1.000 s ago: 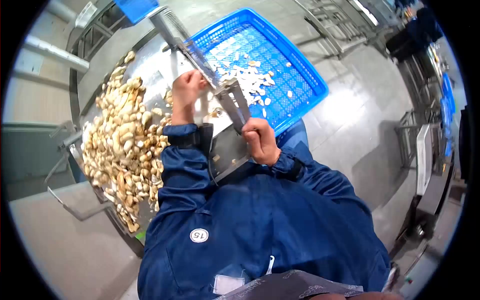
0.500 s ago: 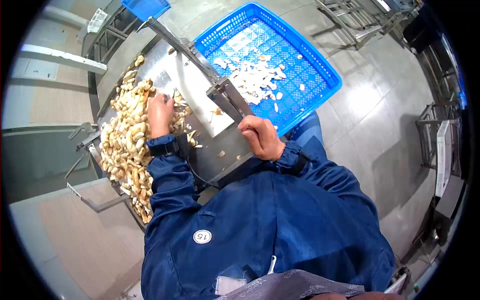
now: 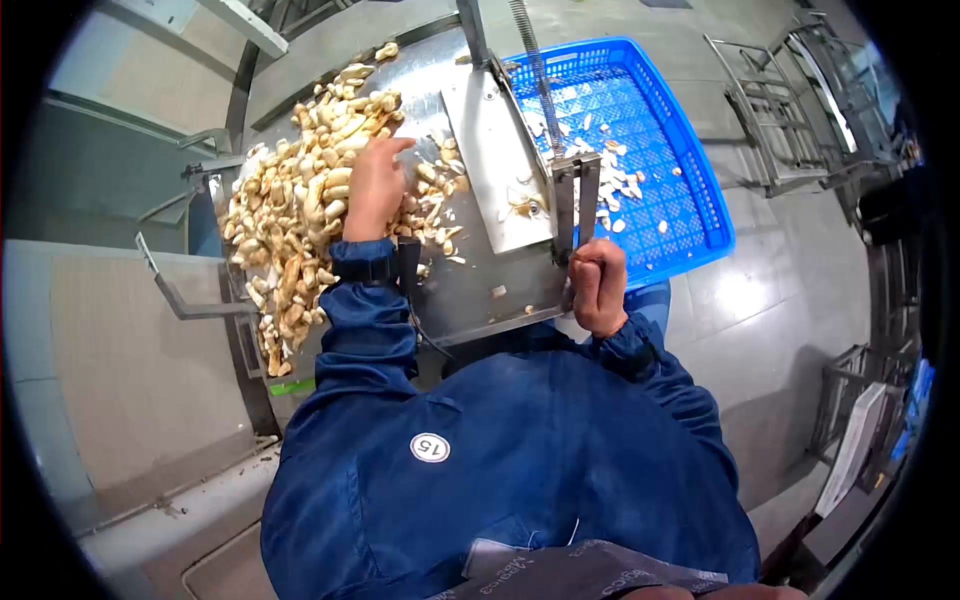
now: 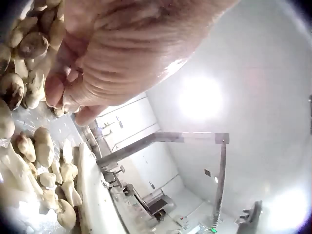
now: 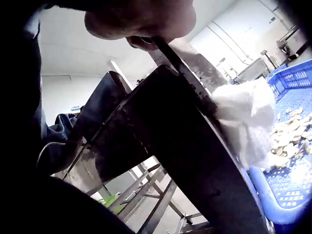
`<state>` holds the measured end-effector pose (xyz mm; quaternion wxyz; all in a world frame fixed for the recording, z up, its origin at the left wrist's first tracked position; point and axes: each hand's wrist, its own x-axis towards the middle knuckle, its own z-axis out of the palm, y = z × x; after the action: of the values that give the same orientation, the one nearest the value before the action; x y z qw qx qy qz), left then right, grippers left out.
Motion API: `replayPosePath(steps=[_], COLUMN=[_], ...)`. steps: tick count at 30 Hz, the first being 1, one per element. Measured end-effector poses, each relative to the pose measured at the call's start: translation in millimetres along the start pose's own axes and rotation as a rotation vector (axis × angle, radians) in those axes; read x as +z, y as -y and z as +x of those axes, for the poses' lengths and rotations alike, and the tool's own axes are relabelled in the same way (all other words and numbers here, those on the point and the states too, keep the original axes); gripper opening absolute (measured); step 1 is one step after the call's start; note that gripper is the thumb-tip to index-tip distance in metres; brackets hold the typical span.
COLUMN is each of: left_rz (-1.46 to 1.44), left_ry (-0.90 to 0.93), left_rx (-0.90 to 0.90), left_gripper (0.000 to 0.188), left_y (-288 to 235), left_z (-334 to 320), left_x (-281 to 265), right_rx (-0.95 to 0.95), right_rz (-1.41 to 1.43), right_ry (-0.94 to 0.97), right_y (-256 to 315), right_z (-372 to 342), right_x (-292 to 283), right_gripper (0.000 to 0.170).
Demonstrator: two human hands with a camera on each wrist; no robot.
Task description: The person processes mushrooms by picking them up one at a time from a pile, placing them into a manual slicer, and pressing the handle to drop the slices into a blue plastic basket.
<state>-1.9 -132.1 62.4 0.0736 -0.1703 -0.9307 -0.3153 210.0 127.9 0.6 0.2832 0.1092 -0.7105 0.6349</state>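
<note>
My left hand (image 3: 376, 190) is at the right side of a heap of pale brown-and-cream mushrooms (image 3: 325, 190). In the left wrist view its fingers (image 4: 54, 90) bend down at the mushrooms, with pale bits showing between them; I cannot tell whether they pinch one. My right hand (image 3: 600, 287) grips the near end of the metal cutter lever (image 3: 585, 200). A coil spring (image 3: 533, 70) runs to the lever, beside a white board (image 3: 500, 150) with a few mushroom bits on it.
A blue perforated basket (image 3: 715, 220) holding white mushroom slices (image 3: 618, 178) stands right of the cutter. White cloth or plastic (image 5: 248, 122) lies between cutter and basket. Scraps (image 3: 498, 292) dot the metal tabletop (image 3: 465, 300). Metal racks (image 3: 785, 130) stand further right.
My left hand has gone from the cutter to the mushroom heap and stays there. My right hand keeps its grip on the lever. The head view has shifted, moving the table rightward in frame.
</note>
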Motion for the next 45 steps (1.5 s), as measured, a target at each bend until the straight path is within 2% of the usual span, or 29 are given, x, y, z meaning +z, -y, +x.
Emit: replayPosePath(steps=[2,3,6,8,11,12,14,17,18,20,21,25,28,30,31,33,34,36,39,40,42,44,45], left_rz=[0.158,0.246,0.314,0.147,-0.144,-0.202,-0.124,-0.083,-0.112,-0.418,-0.622,-0.747,-0.702,-0.742,-0.751,-0.730,-0.667,-0.544,-0.577,-0.594,-0.639,-0.691,-0.595], left_ry=[0.092,0.187,0.150,-0.043,-0.074,0.052,-0.098,-0.224,-0.097,0.106,0.072,0.074,0.060,0.064,0.067,0.060,0.037,-0.006,-0.057,-0.049,0.066,0.040,-0.002], left_rx=[0.086,0.047,0.013,0.081,-0.005,-0.138,0.037,0.139,0.118,-0.140,-0.181,-0.217,-0.173,-0.168,-0.158,-0.154,-0.133,-0.096,-0.050,-0.042,-0.184,-0.176,-0.118], left_gripper=[0.026,0.021,0.016,0.017,0.023,0.023,0.029,0.033,0.031,0.026,0.020,0.014,0.011,0.008,0.008,0.008,0.009,0.009,0.013,0.014,0.013,0.014,0.014], left_y=[0.1,-2.1,-6.1,-8.0,-37.3,-58.9,-48.5,-66.7,-68.8,-70.9,-74.7,-70.3,-60.7,-55.4,-51.3,-51.7,-56.9,-67.0,-57.7,-54.9,-72.5,-62.6,-64.1], left_z=[-7.0,-6.8,-1.3,2.5,17.1,25.4,33.6,38.1,41.8,41.2,33.5,28.9,32.1,34.0,34.9,34.0,32.8,28.5,34.8,31.3,27.4,29.4,29.3], left_x=[6.4,9.4,15.3,23.3,48.8,50.3,101.1,122.5,120.0,117.0,111.0,111.0,121.1,133.0,140.6,139.1,130.0,115.2,128.7,134.6,113.7,132.4,128.8], right_rx=[-0.004,-0.009,-0.001,0.028,0.000,0.004,-0.016,0.054,0.044,0.077,0.032,0.043,0.103,0.278,0.298,0.315,0.241,0.044,0.086,0.202,0.368,0.305,0.246], right_rz=[0.006,0.013,0.013,0.022,0.043,0.049,0.046,-0.006,-0.007,0.047,0.038,0.005,0.036,0.224,0.233,0.210,0.219,0.025,0.059,0.119,0.172,0.157,0.119], right_ry=[0.011,0.008,-0.012,-0.022,-0.016,-0.018,-0.015,-0.014,0.001,-0.012,-0.023,-0.040,-0.058,-0.072,-0.074,-0.079,-0.089,-0.120,-0.059,-0.078,-0.121,-0.148,-0.155], right_y=[1.0,0.5,-1.2,-2.6,0.2,3.0,0.9,1.6,1.0,0.6,1.1,7.1,40.2,84.0,92.9,92.3,74.5,21.3,27.2,55.5,96.7,94.6,75.6], right_z=[1.1,1.6,0.2,-2.0,1.4,2.3,2.4,-0.5,-1.1,-2.8,-0.9,3.7,34.3,72.3,83.2,83.7,65.1,19.9,21.3,40.4,79.5,77.8,58.8], right_x=[0.3,0.9,1.6,2.2,3.8,4.3,4.1,1.0,-0.7,0.5,2.9,7.0,10.9,19.1,19.7,21.7,20.5,14.2,11.5,16.3,24.1,27.1,24.4], right_gripper=[0.014,0.014,0.014,0.014,0.015,0.016,0.014,0.012,0.013,0.014,0.015,0.016,0.017,0.010,0.009,0.007,0.009,0.012,0.018,0.020,0.023,0.022,0.021])
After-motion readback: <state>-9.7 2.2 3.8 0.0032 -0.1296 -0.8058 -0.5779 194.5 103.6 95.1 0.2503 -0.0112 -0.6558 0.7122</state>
